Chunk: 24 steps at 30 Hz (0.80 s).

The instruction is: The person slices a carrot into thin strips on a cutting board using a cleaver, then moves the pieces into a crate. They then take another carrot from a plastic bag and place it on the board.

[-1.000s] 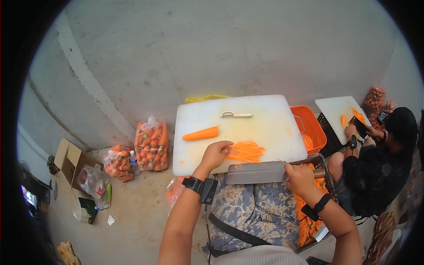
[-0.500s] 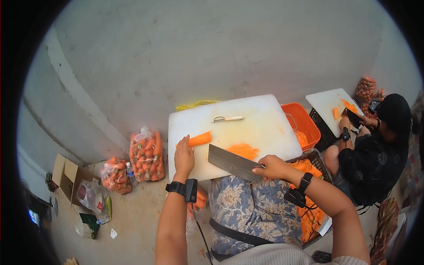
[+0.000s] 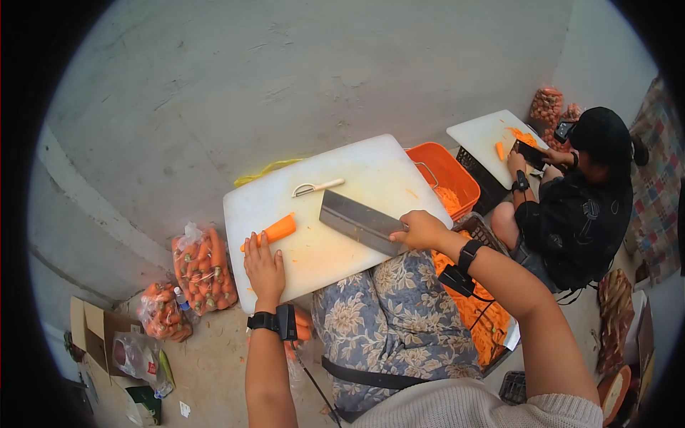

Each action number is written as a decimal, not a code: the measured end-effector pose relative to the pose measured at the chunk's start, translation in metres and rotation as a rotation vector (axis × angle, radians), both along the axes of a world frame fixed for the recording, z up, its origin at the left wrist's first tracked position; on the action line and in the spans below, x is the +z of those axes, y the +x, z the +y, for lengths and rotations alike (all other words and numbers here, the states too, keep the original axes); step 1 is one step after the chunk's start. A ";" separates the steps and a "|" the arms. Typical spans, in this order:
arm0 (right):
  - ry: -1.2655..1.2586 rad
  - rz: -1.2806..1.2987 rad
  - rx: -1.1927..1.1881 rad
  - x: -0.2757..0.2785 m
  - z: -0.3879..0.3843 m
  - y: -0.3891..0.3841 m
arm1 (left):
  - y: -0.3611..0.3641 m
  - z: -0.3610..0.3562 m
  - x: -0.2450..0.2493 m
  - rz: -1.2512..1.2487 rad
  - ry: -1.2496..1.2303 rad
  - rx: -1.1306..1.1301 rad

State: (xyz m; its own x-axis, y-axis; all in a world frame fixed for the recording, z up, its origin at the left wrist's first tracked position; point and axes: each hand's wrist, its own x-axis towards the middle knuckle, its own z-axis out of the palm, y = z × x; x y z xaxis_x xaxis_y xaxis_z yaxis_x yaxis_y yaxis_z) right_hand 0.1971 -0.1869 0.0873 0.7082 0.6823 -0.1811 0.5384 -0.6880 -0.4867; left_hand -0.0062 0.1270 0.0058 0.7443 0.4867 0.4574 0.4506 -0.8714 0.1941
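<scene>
On the white cutting board, my left hand rests with its fingers over the lower end of an orange carrot piece. My right hand is closed round the handle of a broad cleaver, whose dark blade lies over the middle of the board and points to the left. Behind the blade is a peeler with a pale handle. A few small orange bits and stains mark the board's surface.
Right of the board stands an orange basket with shredded carrot; a crate of shreds is below it. A co-worker cuts at another board. Bagged carrots and a cardboard box stand at the left.
The view has shifted. The pile of shreds on my board is gone from its surface. My left hand now has its fingers on the carrot, and the cleaver has moved nearer the peeler.
</scene>
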 end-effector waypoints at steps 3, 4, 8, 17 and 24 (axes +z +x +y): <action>0.022 0.113 -0.102 0.004 -0.008 0.013 | 0.000 0.000 0.000 0.002 0.013 -0.006; 0.037 0.086 -0.106 0.004 -0.012 0.017 | 0.001 0.000 -0.001 0.004 0.006 -0.009; -0.002 -0.108 -0.118 0.003 -0.024 0.036 | 0.000 -0.002 0.002 0.000 0.003 -0.011; -0.004 0.078 0.060 0.020 -0.001 0.000 | 0.000 -0.003 0.003 0.010 0.031 -0.003; -0.007 0.070 0.088 0.005 0.008 0.002 | 0.000 -0.004 0.006 0.034 0.030 -0.003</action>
